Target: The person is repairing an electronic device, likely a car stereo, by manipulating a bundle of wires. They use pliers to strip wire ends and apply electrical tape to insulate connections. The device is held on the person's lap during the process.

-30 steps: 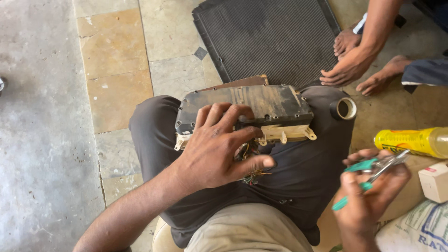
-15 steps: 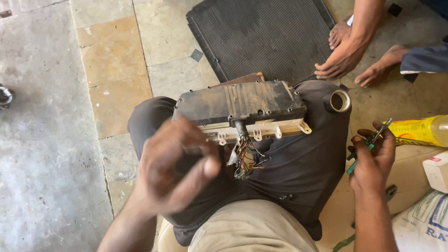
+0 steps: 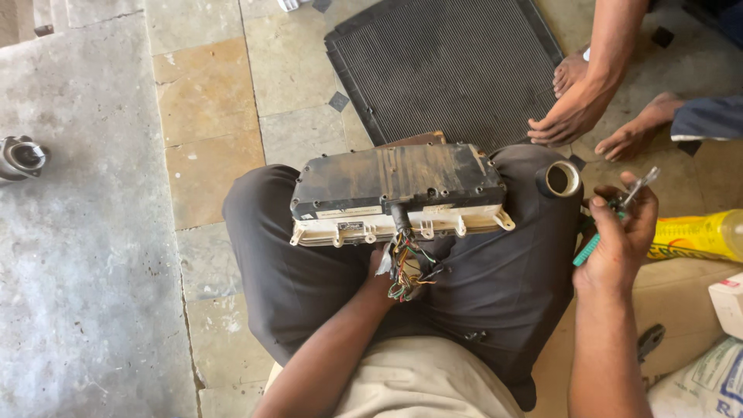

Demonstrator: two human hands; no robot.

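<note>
A dusty dark rectangular unit with a cream plastic edge [image 3: 395,186] rests across my lap on my dark trousers. A bundle of coloured wires [image 3: 408,267] hangs from its near side. My left hand [image 3: 387,275] is tucked under that bundle and grips the wires; most of its fingers are hidden. My right hand [image 3: 619,240] is raised at the right and holds green-handled pliers [image 3: 611,220], whose metal tip points up and right. A roll of black tape [image 3: 560,179] sits on my right knee.
A black finned radiator panel [image 3: 449,66] lies on the tiled floor ahead. Another person's hand [image 3: 569,116] and bare feet [image 3: 635,131] rest beside it. A yellow bottle [image 3: 696,236], a cardboard box [image 3: 681,302], a white sack [image 3: 700,383] and a small metal part [image 3: 19,155] lie around.
My left hand has left the top of the unit and dropped under it to the wire bundle. My right hand has lifted the pliers higher.
</note>
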